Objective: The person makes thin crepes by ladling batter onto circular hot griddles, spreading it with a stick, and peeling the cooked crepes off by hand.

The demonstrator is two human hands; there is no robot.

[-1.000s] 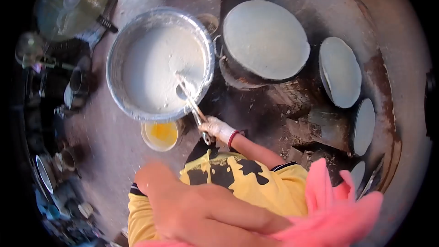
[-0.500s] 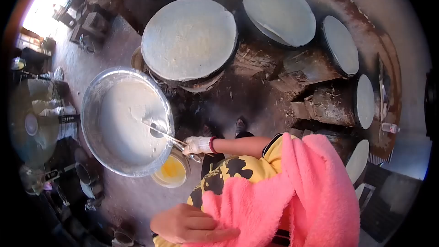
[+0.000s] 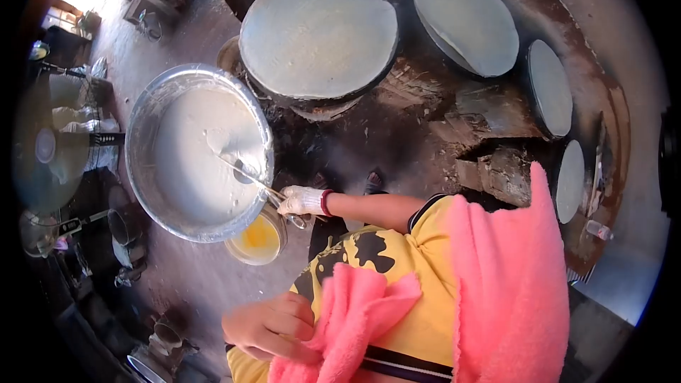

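Observation:
My right hand (image 3: pixel 303 201), in a white glove with a red cuff, grips a long-handled ladle (image 3: pixel 241 169) along with a looped metal end and a thin stick. The ladle's bowl lies in white batter (image 3: pixel 191 142) inside a large metal basin (image 3: pixel 135 177). Lower down, my bare left hand (image 3: pixel 269 326) is closed on one end of a pink towel (image 3: pixel 355 298) hanging over my yellow shirt. Its fingertips are partly hidden in the cloth. Under the basin's near rim stands a tub (image 3: pixel 257 240) holding yellow liquid.
Round pans covered with pale sheets curve away to the right, the largest pan (image 3: pixel 319 35) ahead of me. Brick stove bases (image 3: pixel 504 174) stand below them. A fan (image 3: pixel 46 145) is at the left, and a plastic bottle (image 3: pixel 599 230) lies at the far right.
My left hand has moved slightly left, with the towel end now bunched up and pulled across the shirt. The ladle stays in the batter. The view has shifted a little.

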